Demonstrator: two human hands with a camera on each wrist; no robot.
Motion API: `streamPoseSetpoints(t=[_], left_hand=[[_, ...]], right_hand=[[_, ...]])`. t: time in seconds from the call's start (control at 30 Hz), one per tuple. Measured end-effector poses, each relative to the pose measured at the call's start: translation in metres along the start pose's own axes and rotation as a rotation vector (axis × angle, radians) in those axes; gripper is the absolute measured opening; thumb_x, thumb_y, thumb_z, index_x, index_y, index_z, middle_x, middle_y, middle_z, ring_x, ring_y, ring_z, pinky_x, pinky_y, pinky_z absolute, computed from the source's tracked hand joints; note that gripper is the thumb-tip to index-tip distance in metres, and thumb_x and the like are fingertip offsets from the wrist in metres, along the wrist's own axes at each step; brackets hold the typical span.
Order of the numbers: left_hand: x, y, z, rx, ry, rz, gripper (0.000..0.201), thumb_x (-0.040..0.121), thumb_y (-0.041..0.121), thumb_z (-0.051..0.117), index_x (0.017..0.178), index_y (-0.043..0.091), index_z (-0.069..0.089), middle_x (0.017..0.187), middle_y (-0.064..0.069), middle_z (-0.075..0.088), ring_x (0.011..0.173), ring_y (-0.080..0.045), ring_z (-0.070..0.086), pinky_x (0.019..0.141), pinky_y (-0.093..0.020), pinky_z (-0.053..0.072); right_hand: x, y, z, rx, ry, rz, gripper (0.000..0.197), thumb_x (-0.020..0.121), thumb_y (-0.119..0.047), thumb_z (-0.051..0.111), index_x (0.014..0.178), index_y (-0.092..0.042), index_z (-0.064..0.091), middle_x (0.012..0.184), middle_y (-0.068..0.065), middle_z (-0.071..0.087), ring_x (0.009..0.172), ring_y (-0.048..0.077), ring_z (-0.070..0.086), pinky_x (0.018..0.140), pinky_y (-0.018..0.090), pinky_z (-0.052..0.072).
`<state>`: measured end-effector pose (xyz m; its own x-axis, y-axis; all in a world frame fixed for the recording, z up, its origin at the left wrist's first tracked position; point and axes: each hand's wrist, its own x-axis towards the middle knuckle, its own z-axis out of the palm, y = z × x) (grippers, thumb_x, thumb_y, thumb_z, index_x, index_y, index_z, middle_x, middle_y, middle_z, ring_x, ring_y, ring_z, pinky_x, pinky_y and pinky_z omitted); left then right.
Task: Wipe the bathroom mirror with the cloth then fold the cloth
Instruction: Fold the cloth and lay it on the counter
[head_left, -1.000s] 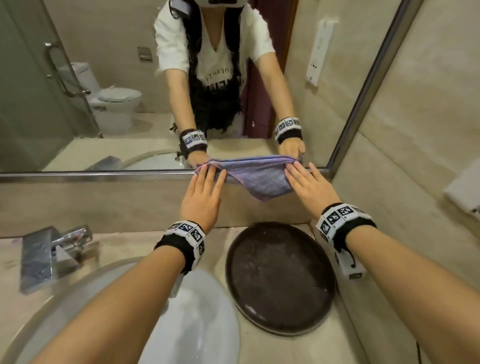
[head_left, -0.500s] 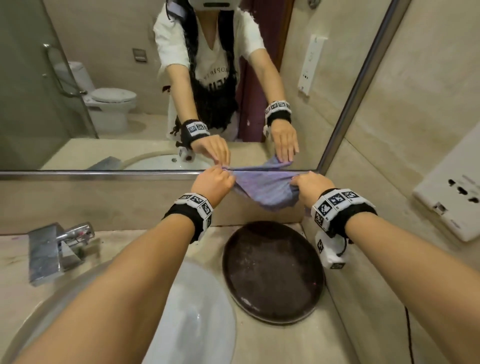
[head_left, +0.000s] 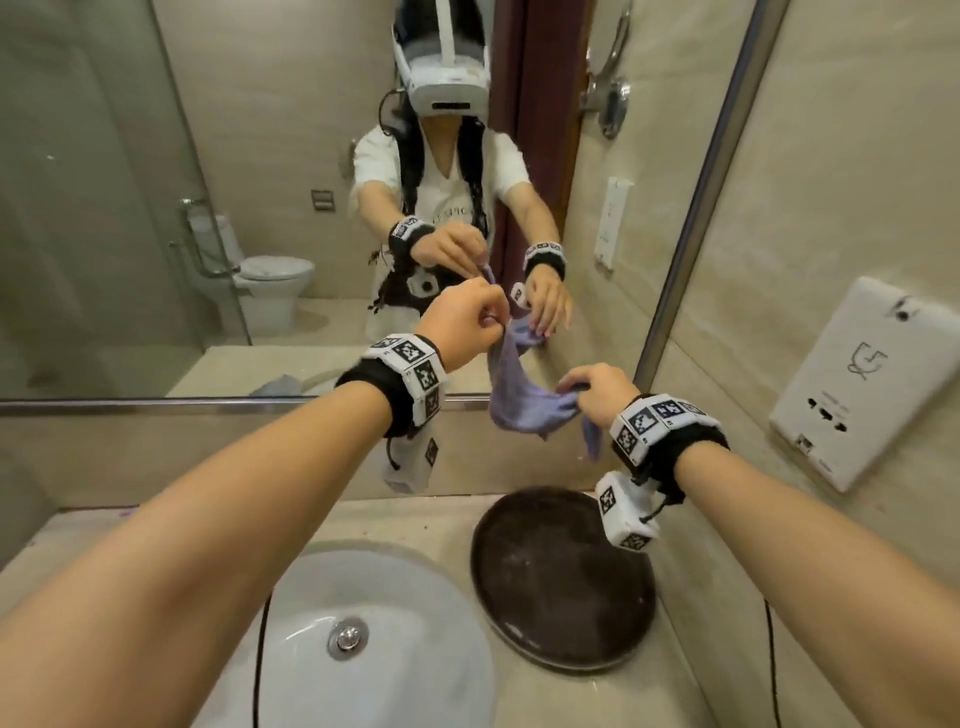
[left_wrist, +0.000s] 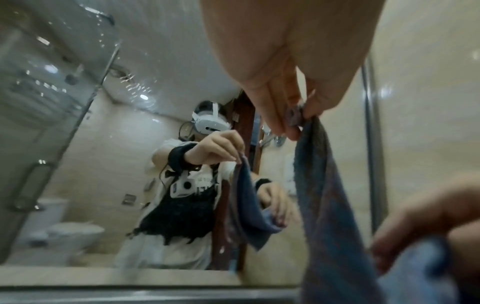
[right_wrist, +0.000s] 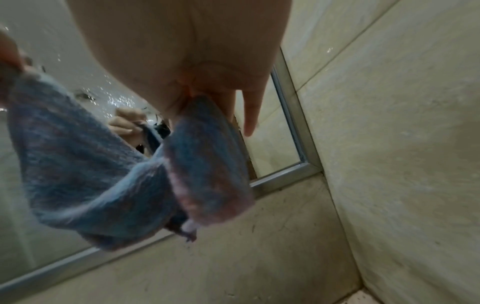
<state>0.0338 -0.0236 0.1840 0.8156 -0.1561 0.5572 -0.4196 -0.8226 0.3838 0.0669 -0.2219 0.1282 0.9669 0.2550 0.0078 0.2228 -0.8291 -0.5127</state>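
Note:
A blue-purple cloth (head_left: 519, 402) hangs slack in the air between my two hands, just in front of the bathroom mirror (head_left: 260, 208). My left hand (head_left: 493, 319) is the higher one and pinches one corner between thumb and fingertips (left_wrist: 283, 123). Lower and to the right, my right hand (head_left: 574, 389) grips the other end, which bunches and droops below the fist. In the left wrist view the cloth (left_wrist: 324, 195) drops from the pinch towards the right hand (left_wrist: 428, 222). The right wrist view has the cloth (right_wrist: 103, 174) sagging below the right hand (right_wrist: 207, 96).
Below the hands a dark round tray (head_left: 561, 582) lies on the beige counter (head_left: 415, 525) beside a white sink (head_left: 374, 649). The mirror's metal frame (head_left: 691, 218) meets a tiled side wall carrying a white socket panel (head_left: 857, 379).
Both hands pressed the cloth flat at the mirror's lower edge, then closed on it. Now they hold it off the glass, the left hand raised higher, and the cloth sags between them.

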Motion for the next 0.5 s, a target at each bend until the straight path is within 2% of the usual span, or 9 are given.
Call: streamPoseSetpoints(t=[0.1,0.17,0.23,0.27,0.33,0.43,0.5], left_hand=[[0.012,0.028,-0.018,-0.085,0.053,-0.045,0.01,0.076,0.006,0.062,0.083,0.009,0.068,0.089,-0.011,0.062,0.076,-0.018,0.055,0.074,-0.025,0.043],[0.018,0.043,-0.027,-0.1,0.063,-0.039,0.009,0.076,0.007,0.062,0.082,0.011,0.068,0.089,-0.01,0.064,0.078,-0.018,0.056,0.077,-0.029,0.047],[0.022,0.056,-0.035,-0.114,0.032,-0.037,0.008,0.075,0.008,0.063,0.08,0.012,0.068,0.088,-0.009,0.066,0.079,-0.02,0.058,0.078,-0.032,0.05],[0.022,0.062,-0.038,-0.116,0.006,-0.044,0.008,0.076,0.008,0.063,0.08,0.013,0.069,0.087,-0.009,0.068,0.079,-0.02,0.059,0.077,-0.03,0.049],[0.024,0.07,-0.041,-0.095,-0.042,-0.06,0.009,0.077,0.007,0.063,0.081,0.012,0.07,0.086,-0.008,0.069,0.077,-0.015,0.056,0.074,-0.022,0.044],[0.021,0.079,-0.045,-0.107,-0.033,-0.093,0.011,0.078,0.007,0.062,0.083,0.011,0.071,0.086,-0.005,0.068,0.078,-0.011,0.053,0.074,-0.018,0.039],[0.02,0.082,-0.047,-0.103,-0.02,-0.103,0.01,0.077,0.007,0.062,0.083,0.01,0.071,0.084,-0.004,0.066,0.078,-0.011,0.053,0.074,-0.019,0.039]], right_hand=[[-0.006,-0.012,-0.009,0.132,0.062,-0.047,0.04,0.084,0.009,0.046,0.118,-0.006,0.062,0.12,0.011,0.063,0.113,0.025,0.057,0.09,0.024,0.041],[-0.01,-0.021,-0.019,0.264,0.128,-0.089,0.035,0.084,0.008,0.047,0.115,-0.002,0.062,0.11,0.014,0.065,0.102,0.025,0.059,0.082,0.024,0.043],[-0.015,-0.03,-0.029,0.408,0.136,-0.116,0.027,0.086,0.006,0.047,0.107,-0.001,0.064,0.088,0.006,0.063,0.079,0.018,0.057,0.063,0.018,0.046],[-0.018,-0.035,-0.034,0.471,0.146,-0.118,0.024,0.088,0.005,0.045,0.1,-0.003,0.064,0.077,0.002,0.06,0.068,0.016,0.053,0.052,0.014,0.042],[-0.024,-0.043,-0.044,0.607,0.192,-0.106,0.019,0.092,-0.005,0.045,0.084,-0.009,0.062,0.061,0.003,0.053,0.051,0.016,0.045,0.035,0.012,0.033],[-0.036,-0.05,-0.055,0.701,0.137,-0.135,0.035,0.098,-0.033,0.043,0.073,-0.013,0.056,0.055,0.005,0.052,0.04,0.013,0.045,0.034,0.015,0.03],[-0.044,-0.053,-0.055,0.634,0.043,-0.217,0.034,0.095,-0.04,0.046,0.077,-0.014,0.055,0.062,0.004,0.056,0.045,0.01,0.052,0.042,0.018,0.037]])
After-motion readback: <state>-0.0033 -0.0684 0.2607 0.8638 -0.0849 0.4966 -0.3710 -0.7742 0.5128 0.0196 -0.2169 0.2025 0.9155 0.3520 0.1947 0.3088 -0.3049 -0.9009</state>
